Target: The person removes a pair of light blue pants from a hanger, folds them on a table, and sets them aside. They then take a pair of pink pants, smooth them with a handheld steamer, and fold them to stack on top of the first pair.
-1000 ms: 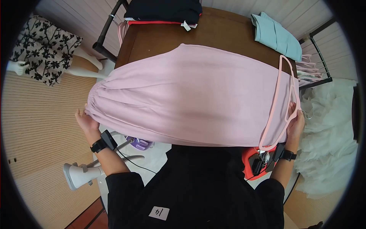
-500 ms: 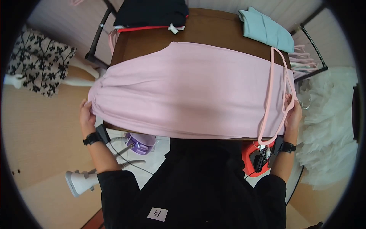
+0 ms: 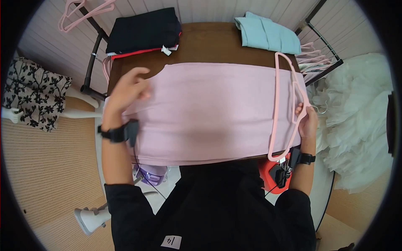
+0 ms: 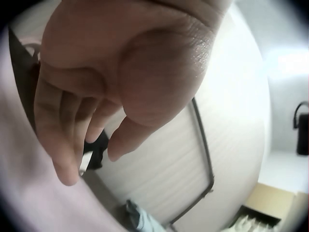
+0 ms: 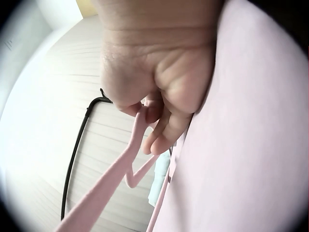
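A pink garment [image 3: 209,113] lies spread flat across the brown table [image 3: 205,37]. My left hand [image 3: 130,90] is raised over its left part, fingers loosely bent and holding nothing; the left wrist view shows the same hand [image 4: 116,72] with its fingers apart. At the right end of the garment, my right hand [image 3: 307,121] grips a pink hanger [image 3: 275,108] that lies over the cloth. In the right wrist view the thumb and fingers of that hand [image 5: 157,82] pinch the hanger [image 5: 104,188], beside the garment [image 5: 236,145].
Folded black clothes [image 3: 144,31] lie at the back left, a folded light blue garment [image 3: 268,33] at the back right. Black racks stand at both sides. White tulle [image 3: 356,121] hangs at right; a purple appliance [image 3: 151,175] and red container [image 3: 272,175] are below the near edge.
My left hand has let go of the garment's left end and moved up and inward over it. My right hand still holds the hanger. The head view has shifted.
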Demonstrator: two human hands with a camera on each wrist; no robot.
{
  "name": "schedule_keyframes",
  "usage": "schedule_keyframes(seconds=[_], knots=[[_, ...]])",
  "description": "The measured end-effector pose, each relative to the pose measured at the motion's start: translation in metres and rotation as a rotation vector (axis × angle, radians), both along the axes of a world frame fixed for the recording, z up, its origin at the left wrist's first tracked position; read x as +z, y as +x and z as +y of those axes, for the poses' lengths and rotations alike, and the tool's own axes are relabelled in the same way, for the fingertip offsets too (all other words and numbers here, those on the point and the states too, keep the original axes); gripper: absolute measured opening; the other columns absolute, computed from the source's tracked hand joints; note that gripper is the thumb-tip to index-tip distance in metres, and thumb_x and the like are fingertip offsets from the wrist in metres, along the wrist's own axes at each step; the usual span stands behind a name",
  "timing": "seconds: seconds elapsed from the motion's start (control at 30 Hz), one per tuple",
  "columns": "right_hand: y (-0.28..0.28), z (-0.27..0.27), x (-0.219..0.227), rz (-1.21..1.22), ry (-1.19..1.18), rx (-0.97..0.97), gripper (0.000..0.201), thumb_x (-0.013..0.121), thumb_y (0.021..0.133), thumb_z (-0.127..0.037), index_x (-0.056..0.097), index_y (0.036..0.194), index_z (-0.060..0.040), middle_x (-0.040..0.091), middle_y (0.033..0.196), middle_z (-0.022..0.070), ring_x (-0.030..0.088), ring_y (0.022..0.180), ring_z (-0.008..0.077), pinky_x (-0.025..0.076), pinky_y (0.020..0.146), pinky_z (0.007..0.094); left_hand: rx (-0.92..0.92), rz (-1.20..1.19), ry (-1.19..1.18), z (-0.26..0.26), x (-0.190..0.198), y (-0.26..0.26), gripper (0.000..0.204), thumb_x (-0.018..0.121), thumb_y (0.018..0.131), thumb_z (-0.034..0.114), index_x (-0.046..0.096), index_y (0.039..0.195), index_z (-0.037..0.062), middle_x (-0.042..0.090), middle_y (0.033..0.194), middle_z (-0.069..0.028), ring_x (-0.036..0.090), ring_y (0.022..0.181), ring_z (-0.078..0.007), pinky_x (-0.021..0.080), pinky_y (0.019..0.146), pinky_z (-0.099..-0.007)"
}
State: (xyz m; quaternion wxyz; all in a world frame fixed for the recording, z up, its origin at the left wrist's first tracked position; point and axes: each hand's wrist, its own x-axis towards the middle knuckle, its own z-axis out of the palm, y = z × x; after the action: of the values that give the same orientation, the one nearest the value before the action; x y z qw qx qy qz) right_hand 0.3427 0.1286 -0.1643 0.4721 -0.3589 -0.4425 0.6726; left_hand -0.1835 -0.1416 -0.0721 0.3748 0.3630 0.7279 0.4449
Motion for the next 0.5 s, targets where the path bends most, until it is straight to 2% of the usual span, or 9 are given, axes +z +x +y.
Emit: schedule_keyframes(seconds=[0.03, 0.07, 0.13, 0.2, 0.23, 0.3, 0.4, 0.43, 0.5], knots=[[-0.006, -0.004, 0.005, -0.030, -0.006, -0.052, 0.025, 0.048, 0.096, -0.015, 0.057, 0.106, 0.0062, 0.065, 0.093, 0.0136, 0.062, 0.074, 0.0203, 0.052, 0.068, 0.0308, 0.007, -0.017, -0.072, 0.028, -0.006, 0.008, 0.049, 0.062, 0.089, 0.013, 0.045, 0.133, -0.0027, 0.064, 0.078, -0.0089, 0.064, 0.060, -0.0141, 0.051, 0.052, -0.0268], [-0.004, -0.005, 0.007, -0.027, 0.012, -0.058, 0.025, 0.048, 0.096, -0.015, 0.057, 0.106, 0.0062, 0.065, 0.093, 0.0136, 0.062, 0.074, 0.0203, 0.052, 0.068, 0.0308, 0.003, -0.065, -0.149, 0.052, -0.017, 0.008, 0.058, 0.064, 0.088, 0.013, 0.038, 0.138, -0.0024, 0.064, 0.075, -0.0103, 0.063, 0.054, -0.0158, 0.050, 0.048, -0.0283], [0.002, -0.004, 0.004, -0.025, 0.012, 0.038, 0.023, 0.049, 0.095, -0.015, 0.057, 0.103, 0.0049, 0.065, 0.093, 0.0133, 0.062, 0.072, 0.0194, 0.053, 0.068, 0.0312, 0.012, -0.007, -0.195, 0.085, -0.030, 0.015, 0.049, 0.062, 0.088, 0.012, 0.041, 0.130, -0.0024, 0.063, 0.072, -0.0108, 0.063, 0.052, -0.0172, 0.050, 0.045, -0.0289], [-0.002, -0.006, 0.006, 0.006, 0.007, -0.010, 0.020, 0.049, 0.096, -0.013, 0.056, 0.102, 0.0038, 0.064, 0.092, 0.0128, 0.062, 0.071, 0.0187, 0.053, 0.066, 0.0318, 0.061, -0.006, -0.248, 0.109, -0.046, 0.015, 0.026, 0.060, 0.088, 0.009, 0.049, 0.110, 0.0003, 0.063, 0.071, -0.0111, 0.065, 0.053, -0.0182, 0.051, 0.045, -0.0284], [-0.003, -0.008, 0.007, 0.009, 0.000, -0.021, 0.019, 0.049, 0.096, -0.013, 0.056, 0.102, 0.0034, 0.064, 0.092, 0.0127, 0.062, 0.071, 0.0187, 0.053, 0.066, 0.0321, 0.050, -0.001, -0.235, 0.116, -0.052, 0.012, 0.026, 0.060, 0.088, 0.009, 0.049, 0.110, 0.0003, 0.063, 0.071, -0.0111, 0.065, 0.053, -0.0182, 0.051, 0.045, -0.0284], [-0.004, -0.008, 0.008, 0.015, -0.022, -0.039, 0.016, 0.049, 0.097, -0.012, 0.055, 0.101, 0.0026, 0.064, 0.093, 0.0123, 0.062, 0.070, 0.0183, 0.053, 0.066, 0.0319, 0.136, -0.058, -0.192, 0.120, -0.060, 0.004, 0.011, 0.061, 0.090, 0.009, 0.051, 0.091, 0.0044, 0.063, 0.070, -0.0089, 0.065, 0.055, -0.0160, 0.049, 0.045, -0.0238], [-0.002, -0.004, 0.006, 0.007, -0.045, -0.088, 0.018, 0.049, 0.097, -0.015, 0.056, 0.097, 0.0017, 0.063, 0.082, 0.0111, 0.059, 0.063, 0.0174, 0.051, 0.059, 0.0290, 0.261, -0.128, -0.004, 0.115, -0.067, 0.002, 0.008, 0.060, 0.090, 0.009, 0.054, 0.087, 0.0050, 0.063, 0.071, -0.0087, 0.065, 0.056, -0.0164, 0.050, 0.045, -0.0235], [0.000, -0.003, 0.008, 0.001, -0.041, -0.100, 0.018, 0.049, 0.097, -0.015, 0.056, 0.097, 0.0017, 0.063, 0.082, 0.0111, 0.059, 0.063, 0.0174, 0.051, 0.059, 0.0290, 0.249, -0.143, 0.041, 0.114, -0.071, -0.001, 0.006, 0.057, 0.091, 0.007, 0.053, 0.090, 0.0030, 0.063, 0.072, -0.0119, 0.067, 0.056, -0.0196, 0.053, 0.046, -0.0266], [0.006, -0.002, 0.013, -0.015, -0.018, -0.082, 0.022, 0.049, 0.097, -0.019, 0.057, 0.092, 0.0004, 0.060, 0.069, 0.0086, 0.054, 0.054, 0.0155, 0.046, 0.049, 0.0254, 0.255, -0.153, 0.099, 0.112, -0.074, -0.001, 0.006, 0.057, 0.092, 0.008, 0.054, 0.090, 0.0024, 0.063, 0.072, -0.0119, 0.067, 0.056, -0.0197, 0.053, 0.046, -0.0265]])
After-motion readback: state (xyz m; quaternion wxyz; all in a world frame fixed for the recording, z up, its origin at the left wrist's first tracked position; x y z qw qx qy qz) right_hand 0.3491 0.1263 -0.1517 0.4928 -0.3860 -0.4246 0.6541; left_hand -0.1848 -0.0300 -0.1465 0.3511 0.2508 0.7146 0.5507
